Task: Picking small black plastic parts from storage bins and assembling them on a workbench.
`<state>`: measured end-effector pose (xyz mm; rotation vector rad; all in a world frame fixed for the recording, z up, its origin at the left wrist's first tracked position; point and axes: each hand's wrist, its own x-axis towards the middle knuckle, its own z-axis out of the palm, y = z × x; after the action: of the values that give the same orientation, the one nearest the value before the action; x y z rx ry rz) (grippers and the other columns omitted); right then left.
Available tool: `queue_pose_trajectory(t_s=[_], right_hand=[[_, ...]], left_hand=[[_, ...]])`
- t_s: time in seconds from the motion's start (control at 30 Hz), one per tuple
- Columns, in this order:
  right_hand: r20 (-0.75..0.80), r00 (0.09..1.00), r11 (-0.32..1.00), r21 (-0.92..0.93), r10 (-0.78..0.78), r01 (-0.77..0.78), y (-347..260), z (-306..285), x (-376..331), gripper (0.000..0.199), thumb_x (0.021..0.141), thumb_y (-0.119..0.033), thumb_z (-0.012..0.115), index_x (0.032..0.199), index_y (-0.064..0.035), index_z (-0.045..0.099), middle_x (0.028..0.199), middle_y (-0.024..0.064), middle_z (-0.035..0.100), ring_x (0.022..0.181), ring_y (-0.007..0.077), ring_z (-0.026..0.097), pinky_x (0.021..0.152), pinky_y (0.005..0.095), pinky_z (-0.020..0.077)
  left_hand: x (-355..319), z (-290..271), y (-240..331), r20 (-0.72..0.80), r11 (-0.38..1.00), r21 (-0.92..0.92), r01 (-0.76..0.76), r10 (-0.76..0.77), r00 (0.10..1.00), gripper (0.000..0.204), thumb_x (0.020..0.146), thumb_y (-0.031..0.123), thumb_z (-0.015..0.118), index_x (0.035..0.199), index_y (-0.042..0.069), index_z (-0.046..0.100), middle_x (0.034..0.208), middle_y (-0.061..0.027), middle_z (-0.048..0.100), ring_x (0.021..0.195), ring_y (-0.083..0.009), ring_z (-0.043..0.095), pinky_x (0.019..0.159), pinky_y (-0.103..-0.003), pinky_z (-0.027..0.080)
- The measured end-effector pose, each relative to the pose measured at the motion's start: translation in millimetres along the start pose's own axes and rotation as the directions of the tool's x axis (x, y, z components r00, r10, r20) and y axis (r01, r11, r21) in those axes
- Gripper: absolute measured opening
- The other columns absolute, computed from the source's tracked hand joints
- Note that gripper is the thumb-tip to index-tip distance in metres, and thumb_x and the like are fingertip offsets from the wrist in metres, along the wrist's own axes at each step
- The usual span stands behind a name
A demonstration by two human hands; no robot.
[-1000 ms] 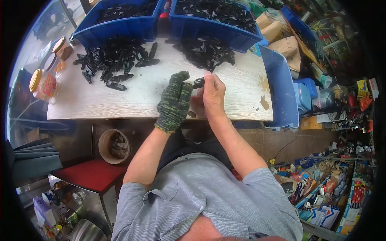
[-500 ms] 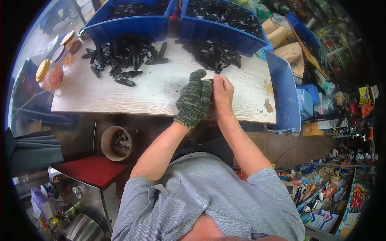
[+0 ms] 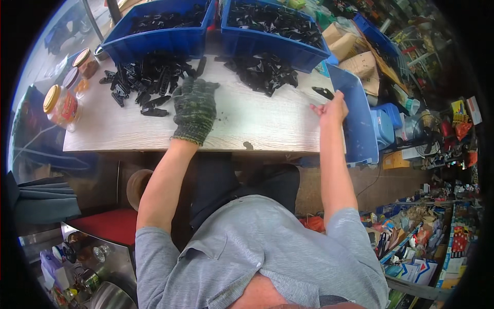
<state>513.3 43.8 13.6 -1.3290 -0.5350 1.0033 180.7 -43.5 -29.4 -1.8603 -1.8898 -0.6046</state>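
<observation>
My left hand, in a dark green knitted glove, lies over the table at the right edge of a loose pile of black plastic pieces. Its thumb stands apart and its fingers stretch toward the pile; what is under them is hidden. Farther right, my bare right hand is at the table's right side, beside a blue bin. A slim black plastic piece juts leftward from its fingertips, apparently pinched there. A second pile of black pieces lies between the hands, farther back.
Two blue crates of black pieces stand along the back of the pale wooden table. Jars with lids line its left end. Below the front edge, a round bucket stands beside a red-topped cabinet.
My hands, together at the table's middle before, have parted. The gloved left has moved left to the pile; the right has moved right toward the bin, with a black plastic piece now showing.
</observation>
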Motion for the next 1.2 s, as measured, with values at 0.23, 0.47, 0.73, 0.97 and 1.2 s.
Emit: queue_pose_trajectory(t_s=[0.23, 0.47, 0.73, 0.97, 1.2], right_hand=[[0.215, 0.977, 0.977, -0.206, -0.007, 0.052, 21.5, 18.2, -24.5, 0.025, 0.091, -0.017, 0.065, 0.105, 0.0019, 0.058, 0.057, 0.0019, 0.039, 0.040, 0.0155, 0.044, 0.049, 0.0404, 0.0578], [0.552, 0.830, 0.763, -0.505, -0.073, 0.403, 46.6, 62.6, -55.7, 0.016, 0.081, -0.021, 0.075, 0.086, -0.0061, 0.072, 0.078, 0.0053, 0.066, 0.047, 0.0154, 0.057, 0.042, 0.0312, 0.0530], [0.648, 0.761, 0.514, -0.651, -0.007, 0.559, 44.8, 80.7, -57.2, 0.014, 0.079, -0.020, 0.073, 0.086, -0.0084, 0.075, 0.072, 0.0052, 0.066, 0.048, 0.0153, 0.059, 0.041, 0.0318, 0.0514], [0.645, 0.745, 0.810, -0.522, 0.169, 0.268, 48.1, 62.6, -49.1, 0.015, 0.085, -0.019, 0.069, 0.089, -0.0041, 0.070, 0.060, 0.0042, 0.059, 0.041, 0.0143, 0.051, 0.041, 0.0345, 0.0510], [0.695, 0.676, 0.951, -0.308, 0.244, -0.027, 51.7, 51.0, -83.0, 0.019, 0.091, -0.020, 0.067, 0.091, -0.0007, 0.067, 0.059, 0.0025, 0.057, 0.039, 0.0111, 0.046, 0.039, 0.0311, 0.0488]], left_hand=[[-1.4, 9.3, 6.0, 0.116, 0.966, -0.250, -0.072, 0.103, 0.988, 0.038, 0.082, 0.014, 0.062, 0.120, 0.020, 0.065, 0.120, -0.0072, 0.062, 0.119, -0.0308, 0.055, 0.098, -0.047, 0.044], [-1.4, 6.4, 7.2, -0.099, 0.962, -0.256, -0.098, 0.074, 0.992, 0.033, 0.082, 0.012, 0.063, 0.114, 0.018, 0.068, 0.114, -0.0071, 0.066, 0.112, -0.0282, 0.059, 0.097, -0.044, 0.046], [-13.9, -1.0, 27.8, -0.158, 0.879, -0.466, -0.100, 0.028, 0.987, 0.028, 0.087, 0.014, 0.065, 0.114, 0.010, 0.068, 0.114, -0.0122, 0.068, 0.109, -0.0318, 0.061, 0.095, -0.043, 0.049], [-5.7, 8.5, 78.9, -0.175, 0.658, -0.752, -0.035, -0.147, 0.974, 0.030, 0.086, 0.010, 0.068, 0.115, 0.007, 0.067, 0.110, -0.0137, 0.069, 0.106, -0.0334, 0.064, 0.092, -0.044, 0.051], [-6.7, 11.8, 77.6, 0.084, 0.487, -0.867, 0.104, -0.062, 0.995, 0.030, 0.090, 0.011, 0.062, 0.119, 0.006, 0.064, 0.113, -0.0167, 0.067, 0.103, -0.0331, 0.065, 0.089, -0.042, 0.051]])
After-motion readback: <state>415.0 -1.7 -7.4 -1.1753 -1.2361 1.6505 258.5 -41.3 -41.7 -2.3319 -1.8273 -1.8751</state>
